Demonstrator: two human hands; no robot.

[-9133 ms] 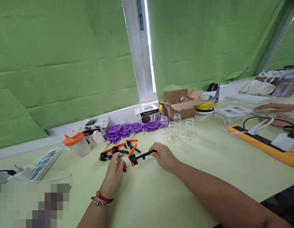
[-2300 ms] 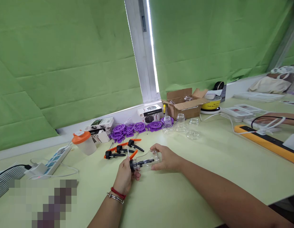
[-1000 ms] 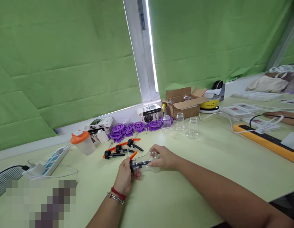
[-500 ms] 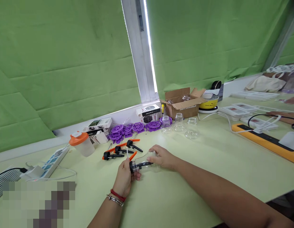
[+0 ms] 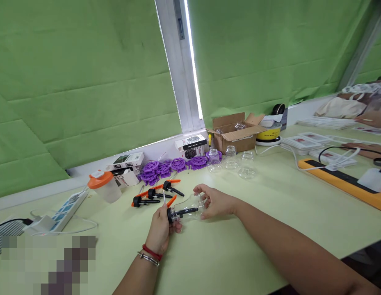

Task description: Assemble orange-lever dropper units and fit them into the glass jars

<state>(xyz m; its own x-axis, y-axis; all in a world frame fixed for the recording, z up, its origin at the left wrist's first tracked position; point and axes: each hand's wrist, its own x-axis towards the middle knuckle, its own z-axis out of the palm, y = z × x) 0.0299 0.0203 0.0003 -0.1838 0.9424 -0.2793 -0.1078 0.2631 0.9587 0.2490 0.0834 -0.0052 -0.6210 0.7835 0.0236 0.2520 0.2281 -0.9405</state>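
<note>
Left hand [image 5: 159, 229] gripped the black cap [image 5: 169, 215] of an orange-levered piece, while the right hand [image 5: 217, 203] curled round the base of a clear bottle [image 5: 192, 200] — held sideways over the table [image 5: 202, 262], black stem [image 5: 189, 211] inside. Three similar orange-and-black pieces [image 5: 152, 194] lay just beyond — more clear bottles [image 5: 231, 152] farther right.

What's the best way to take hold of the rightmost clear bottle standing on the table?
Probably by the neck, from above or from its right. The bottle stands upright, its narrow neck on top and its wider base on the table. The next bottle stands to its left, so the right side looks roomier.
</note>
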